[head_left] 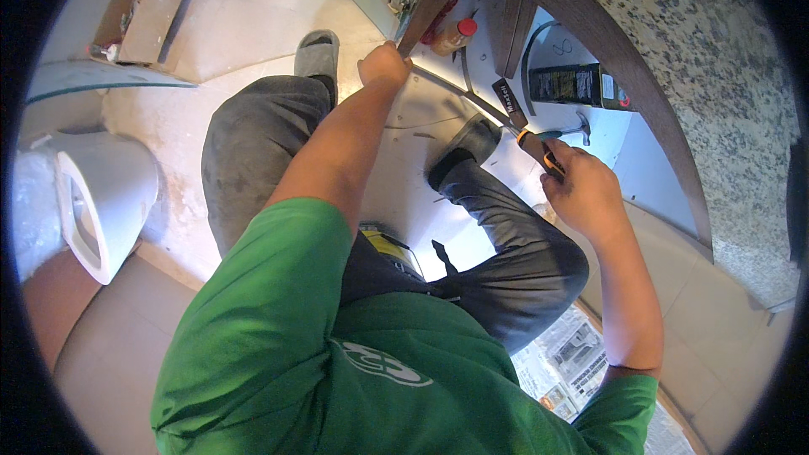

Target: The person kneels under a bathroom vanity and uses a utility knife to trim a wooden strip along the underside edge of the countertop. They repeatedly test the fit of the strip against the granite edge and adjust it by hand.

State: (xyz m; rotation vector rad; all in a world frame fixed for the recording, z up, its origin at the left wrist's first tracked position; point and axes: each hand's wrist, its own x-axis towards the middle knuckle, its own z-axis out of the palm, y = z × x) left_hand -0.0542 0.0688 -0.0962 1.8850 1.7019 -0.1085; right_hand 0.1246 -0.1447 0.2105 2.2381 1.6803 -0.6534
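Observation:
My left hand is closed at the lower end of a dark wooden cabinet edge, beside the glass door. In my right hand is a tool with an orange and black handle. Its long, narrow shaft or blade runs up and left into the cabinet opening; I cannot make out the exact kind. A hammer lies just beyond that handle. Close to the shaft is a flat black piece with pale lettering.
Inside the cabinet are a red-capped bottle and a dark rectangular can. A speckled stone counter curves overhead at right. To the left stand a white toilet and a cardboard box. Newspaper covers floor near my leg.

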